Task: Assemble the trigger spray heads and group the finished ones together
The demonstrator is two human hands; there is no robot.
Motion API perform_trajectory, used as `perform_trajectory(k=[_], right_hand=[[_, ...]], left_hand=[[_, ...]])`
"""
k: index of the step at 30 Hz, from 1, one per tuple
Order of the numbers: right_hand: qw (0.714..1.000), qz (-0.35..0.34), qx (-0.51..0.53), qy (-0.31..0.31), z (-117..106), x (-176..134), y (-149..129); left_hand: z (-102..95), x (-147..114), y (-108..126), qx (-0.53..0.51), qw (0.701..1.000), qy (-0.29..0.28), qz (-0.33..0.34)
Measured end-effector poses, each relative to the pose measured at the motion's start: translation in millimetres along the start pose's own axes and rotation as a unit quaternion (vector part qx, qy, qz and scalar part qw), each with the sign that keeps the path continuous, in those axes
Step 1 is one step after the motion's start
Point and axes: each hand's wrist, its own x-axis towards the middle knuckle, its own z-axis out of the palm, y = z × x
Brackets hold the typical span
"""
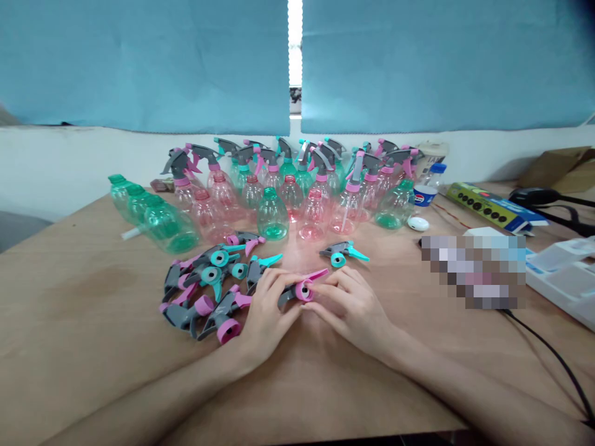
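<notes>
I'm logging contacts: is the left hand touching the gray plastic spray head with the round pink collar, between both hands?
Touching. The head view shows the left hand holding the spray head by its gray body, between thumb and fingers.

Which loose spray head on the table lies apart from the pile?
The grey spray head with turquoise cap and trigger, just beyond the right hand; the other loose heads lie bunched by the left hand.

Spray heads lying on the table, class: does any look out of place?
One does: the teal-triggered spray head lies alone beyond the right hand, apart from the heap beside the left hand, though that may be harmless.
</notes>
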Motion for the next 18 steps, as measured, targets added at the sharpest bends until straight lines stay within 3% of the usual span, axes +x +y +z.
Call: perform_trajectory(k=[8,18], right_hand=[[0.988,0.066,0.139,-0.018,2.2,-0.6,-0.5],[0.982,0.099,0.157,-0.035,1.2,1.5,0.8]], left_hand=[[-1.4,1.7,-1.7,-0.018,1.000,-0.018,0.009],[-2.4,1.5,-0.7,-0.036,0.998,-0.047,-0.015]])
